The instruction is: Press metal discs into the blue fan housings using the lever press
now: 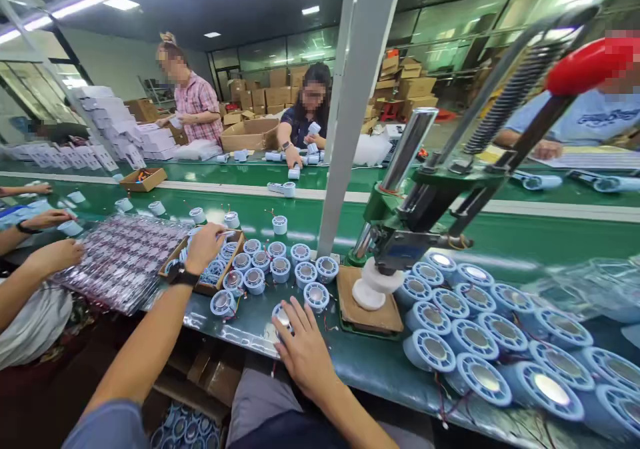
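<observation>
While both hands work above the green bench (363,366), the entries run as follows.

Item: right hand (306,356), bottom centre of the frame; fingers spread, not clenched, laid over one pale-blue round housing (278,312), which they partly hide.

Item: left hand (203,246), left of centre, at a shallow carton (235,256) of pale-blue rings (214,271); fingers bent. Whether a ring is pinched there cannot be told.

Item: a cluster of like housings (255,280), centre of the frame, metal discs uppermost, thin wires trailing from some.

Item: hand press with red handle (593,66), right of centre; white pad (369,296) over a brown board.

Item: a further lot of housings (474,339), lower right, closely ranked.

Handling, by judgement: housing stiff, small enough for one hand, smooth and perhaps slippery, its metal disc probably giving some weight; best held round the outer side wall, clear of the disc. Wires likely the fragile part; not to be lifted by. Rings light, thin, probably slightly springy, apt to tangle; best pinched singly at the edge.
</observation>
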The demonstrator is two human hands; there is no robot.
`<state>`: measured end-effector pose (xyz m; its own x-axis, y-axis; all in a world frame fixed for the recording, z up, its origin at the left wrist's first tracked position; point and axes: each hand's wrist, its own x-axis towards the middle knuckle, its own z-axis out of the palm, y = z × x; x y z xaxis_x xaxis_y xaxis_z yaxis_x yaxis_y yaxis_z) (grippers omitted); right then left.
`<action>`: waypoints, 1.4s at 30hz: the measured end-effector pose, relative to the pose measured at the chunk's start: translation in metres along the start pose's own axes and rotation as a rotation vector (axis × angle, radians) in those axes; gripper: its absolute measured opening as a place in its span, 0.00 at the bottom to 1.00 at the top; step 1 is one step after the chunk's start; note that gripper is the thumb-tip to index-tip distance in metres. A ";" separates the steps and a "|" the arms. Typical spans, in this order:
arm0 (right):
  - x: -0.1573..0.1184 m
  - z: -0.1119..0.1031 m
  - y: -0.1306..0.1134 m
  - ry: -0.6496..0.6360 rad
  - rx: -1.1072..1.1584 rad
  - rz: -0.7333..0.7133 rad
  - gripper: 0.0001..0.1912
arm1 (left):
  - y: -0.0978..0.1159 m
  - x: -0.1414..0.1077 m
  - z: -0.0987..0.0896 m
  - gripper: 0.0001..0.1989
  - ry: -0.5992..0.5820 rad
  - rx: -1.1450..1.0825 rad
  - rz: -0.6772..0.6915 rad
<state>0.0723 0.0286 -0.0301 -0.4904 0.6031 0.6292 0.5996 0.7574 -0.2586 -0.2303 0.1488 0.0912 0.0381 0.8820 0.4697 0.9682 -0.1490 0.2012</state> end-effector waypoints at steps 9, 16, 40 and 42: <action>-0.066 -0.045 0.041 0.139 0.205 0.224 0.14 | 0.134 -0.156 0.066 0.18 -0.126 -0.382 0.185; -0.066 -0.055 0.047 0.025 0.278 0.331 0.16 | 0.138 -0.153 0.076 0.26 -0.375 -0.367 0.088; -0.059 -0.009 0.030 0.199 0.278 0.496 0.36 | 0.212 -0.162 0.078 0.43 -0.280 -0.686 -0.224; -0.060 -0.010 0.031 0.171 0.287 0.460 0.34 | 0.212 -0.164 0.082 0.36 -0.294 -0.721 -0.201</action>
<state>0.1261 0.0134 -0.0682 -0.0956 0.8557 0.5086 0.5197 0.4787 -0.7077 -0.0109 0.0094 -0.0138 0.0407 0.9893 0.1400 0.5687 -0.1381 0.8109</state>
